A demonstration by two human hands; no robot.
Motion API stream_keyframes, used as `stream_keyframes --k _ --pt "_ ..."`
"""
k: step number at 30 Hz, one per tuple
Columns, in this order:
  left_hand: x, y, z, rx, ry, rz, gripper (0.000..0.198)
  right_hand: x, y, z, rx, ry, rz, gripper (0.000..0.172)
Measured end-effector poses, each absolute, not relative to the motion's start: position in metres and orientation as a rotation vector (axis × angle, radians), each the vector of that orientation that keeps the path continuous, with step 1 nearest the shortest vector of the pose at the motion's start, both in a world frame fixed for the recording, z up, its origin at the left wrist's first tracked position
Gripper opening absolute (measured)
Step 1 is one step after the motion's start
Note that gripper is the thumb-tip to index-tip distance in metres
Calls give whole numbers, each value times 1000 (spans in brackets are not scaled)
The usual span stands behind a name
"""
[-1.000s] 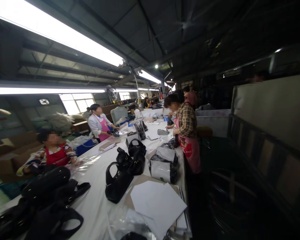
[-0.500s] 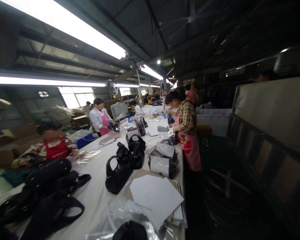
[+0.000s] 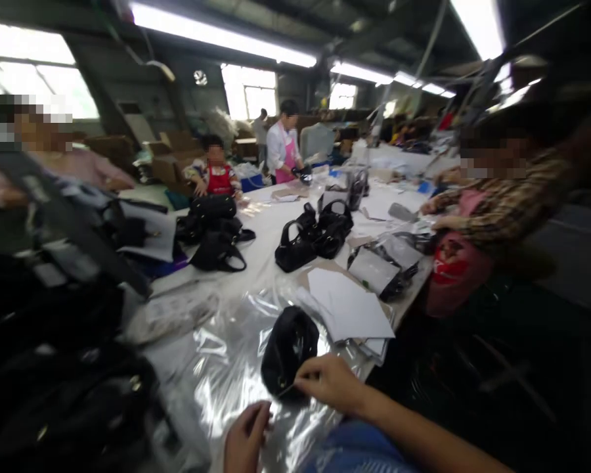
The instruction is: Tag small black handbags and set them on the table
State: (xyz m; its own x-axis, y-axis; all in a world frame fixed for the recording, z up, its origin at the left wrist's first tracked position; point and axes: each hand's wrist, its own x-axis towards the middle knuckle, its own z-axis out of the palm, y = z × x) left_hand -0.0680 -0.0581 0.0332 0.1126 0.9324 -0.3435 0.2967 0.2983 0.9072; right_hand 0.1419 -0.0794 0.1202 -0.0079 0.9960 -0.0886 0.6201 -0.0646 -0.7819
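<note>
Close in front of me, a small black handbag (image 3: 288, 348) with gold-coloured hardware rests on clear plastic film (image 3: 214, 387). My right hand (image 3: 332, 382) is at the bag's near right edge, thumb and fingers pinched on a thin pale string (image 3: 288, 389) that runs leftward across the bag's lower edge. My left hand (image 3: 247, 437) is lower and to the left, over the film and apart from the bag. Its fingers are curled towards the thumb; what they hold, if anything, is too blurred to make out.
White and grey sheets (image 3: 349, 303) are stacked right of the bag. Black handbags (image 3: 315, 236) stand farther up the white table, with wrapped bags (image 3: 381, 266) beside them. More black bags (image 3: 69, 394) fill the left. A co-worker in a plaid sleeve (image 3: 517, 203) works at the right edge.
The view has swung left and down, so the bag in front now shows whole. Both my hands have come into view, the right one at the bag.
</note>
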Motion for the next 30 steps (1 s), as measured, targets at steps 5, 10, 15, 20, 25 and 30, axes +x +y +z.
stream_keyframes --k 5,10,15,20,25,30 --pt "-59 -58 25 1156 1257 782 36 163 -72 135 -1730 -1790 770 28" --pt "-40 -51 4 1199 1422 925 25 170 -75 130 -1783 -1760 681 33" --pt "-27 -51 -9 1492 1500 854 36 162 -75 123 -1784 -1721 659 34" --pt "-24 -51 -11 1486 1510 889 17 152 -72 119 -1772 -1695 654 33" --pt "-25 -52 -11 1397 1459 957 12 146 -69 112 -1755 -1674 704 28" --pt "-25 -53 -13 1350 1446 976 13 143 -66 102 -1745 -1691 715 30"
